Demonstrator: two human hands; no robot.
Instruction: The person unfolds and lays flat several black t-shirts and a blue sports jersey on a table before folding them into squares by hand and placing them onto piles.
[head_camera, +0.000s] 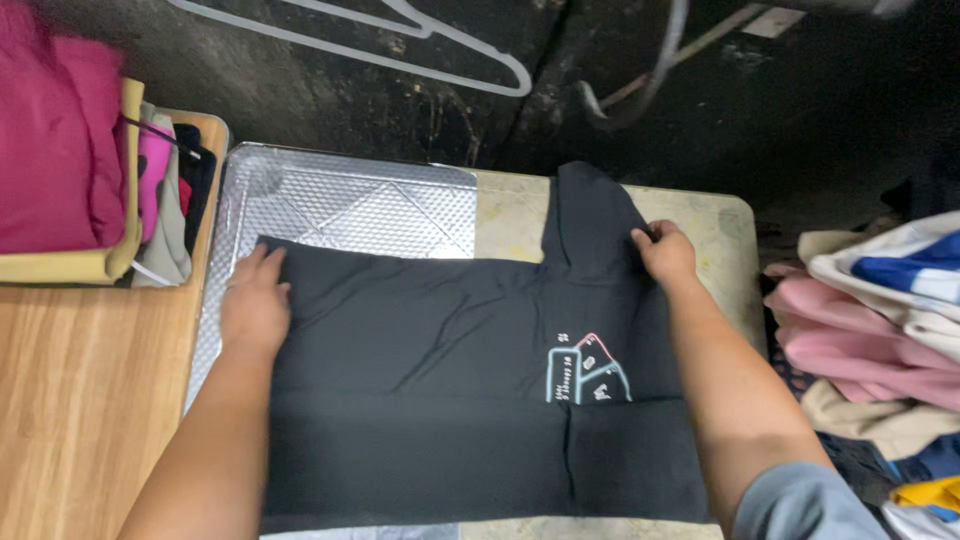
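A black cotton T-shirt with a small outlined print (440, 370) is lying spread on a silver embossed padded board (350, 200). The left hand (254, 305) is resting flat on the shirt's left edge, fingers stretched open and gripping nothing. The right hand (665, 252) is pinching the sleeve fold at the shirt's upper right, its fingers (645, 238) closing on the cloth.

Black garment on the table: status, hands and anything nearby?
Left hand flat on black garment. Right hand pinching its sleeve. Garment spread on silver board. Clothes piles aside, not obstructing.
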